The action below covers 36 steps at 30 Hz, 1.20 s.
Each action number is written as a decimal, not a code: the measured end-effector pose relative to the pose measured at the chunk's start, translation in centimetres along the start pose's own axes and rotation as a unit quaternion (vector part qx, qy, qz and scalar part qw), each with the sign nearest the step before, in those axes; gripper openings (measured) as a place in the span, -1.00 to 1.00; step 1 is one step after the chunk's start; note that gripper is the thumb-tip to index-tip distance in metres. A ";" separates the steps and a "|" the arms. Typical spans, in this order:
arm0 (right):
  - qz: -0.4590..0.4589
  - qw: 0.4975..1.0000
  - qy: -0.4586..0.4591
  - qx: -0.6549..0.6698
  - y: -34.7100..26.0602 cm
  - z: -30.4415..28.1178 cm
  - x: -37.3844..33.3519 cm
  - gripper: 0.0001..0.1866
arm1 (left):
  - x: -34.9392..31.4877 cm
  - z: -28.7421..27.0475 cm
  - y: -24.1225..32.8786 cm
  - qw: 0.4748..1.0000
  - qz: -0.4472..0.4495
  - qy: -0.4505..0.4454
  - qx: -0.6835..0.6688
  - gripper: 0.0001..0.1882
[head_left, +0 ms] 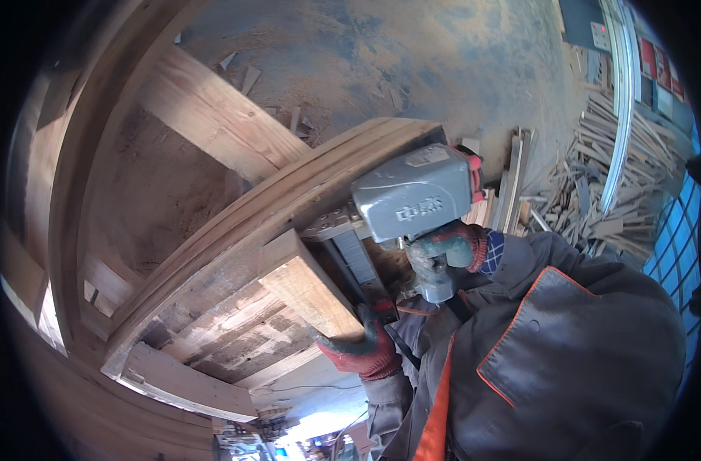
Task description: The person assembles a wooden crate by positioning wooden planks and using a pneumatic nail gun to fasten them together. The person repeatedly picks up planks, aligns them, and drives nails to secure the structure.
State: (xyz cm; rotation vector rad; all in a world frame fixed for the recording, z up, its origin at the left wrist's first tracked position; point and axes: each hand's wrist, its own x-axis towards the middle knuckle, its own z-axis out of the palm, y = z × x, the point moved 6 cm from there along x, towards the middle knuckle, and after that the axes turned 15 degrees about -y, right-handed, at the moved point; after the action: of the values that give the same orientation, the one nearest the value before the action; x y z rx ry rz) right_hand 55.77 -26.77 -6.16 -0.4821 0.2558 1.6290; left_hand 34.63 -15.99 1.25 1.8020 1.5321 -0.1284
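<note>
My right hand, in a dark-coated work glove with a red cuff, is closed around the handle of a grey nail gun. The gun has a red part at one end and a long magazine along its side. Its nose lies close to a curved wooden beam and the end of a short wooden block. My left hand, in a red and dark glove, grips the block's near end. That block lies across a planked wooden frame. Exact contact at the gun's nose is hard to make out.
A pale board runs from the beam toward another curved timber on the left. Wood scraps and sawdust lie on the floor. Several offcuts form a large pile at the right, beside a shiny metal rail.
</note>
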 end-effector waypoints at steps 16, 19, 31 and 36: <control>-0.056 0.995 0.032 -0.076 -1.3 0.0 0.1 -0.68 | -0.3 0.7 0.0 0.999 -0.041 -0.002 -0.021 -0.04; -0.054 0.997 0.042 -0.048 -1.6 0.3 0.6 -0.75 | -0.3 0.7 -0.4 0.999 0.011 0.023 0.043 -0.05; 0.039 0.995 0.033 -0.082 -1.5 1.2 0.9 -0.84 | -0.1 -1.2 0.5 0.995 0.092 0.030 -0.014 0.06; 0.037 0.984 0.039 -0.172 -1.8 1.4 1.2 -0.54 | -5.4 -3.9 -8.4 0.967 0.042 0.188 -0.165 -0.26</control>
State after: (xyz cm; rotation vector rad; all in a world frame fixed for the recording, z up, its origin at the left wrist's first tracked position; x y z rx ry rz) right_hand 57.31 -24.91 -5.26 -0.8084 0.0490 1.7370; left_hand 24.25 -18.01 2.90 1.6764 1.6143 0.5096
